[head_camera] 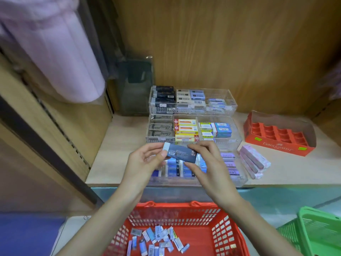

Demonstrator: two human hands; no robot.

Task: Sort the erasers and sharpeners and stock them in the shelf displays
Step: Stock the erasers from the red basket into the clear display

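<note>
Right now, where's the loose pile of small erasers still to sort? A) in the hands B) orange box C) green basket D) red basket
D: the small erasers lie scattered on the floor of the red basket; the orange box shows empty slots, and the left hand and right hand hold just one dark-sleeved eraser.

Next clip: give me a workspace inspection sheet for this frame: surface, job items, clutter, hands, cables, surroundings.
Surface: light wooden shelf board, carrying clear display trays set front to back.
Job's things: dark-sleeved eraser held above the front tray; trays part-filled with boxed erasers; loose erasers in the red basket below.
Clutter: red cardboard tray at right, slots look empty; pink packs beside the front tray.
Grippers: left hand and right hand both pinch the eraser with their fingers.
Cables: nothing seen.
Surroundings: wood back panel, pink rolls upper left, green basket lower right.
</note>
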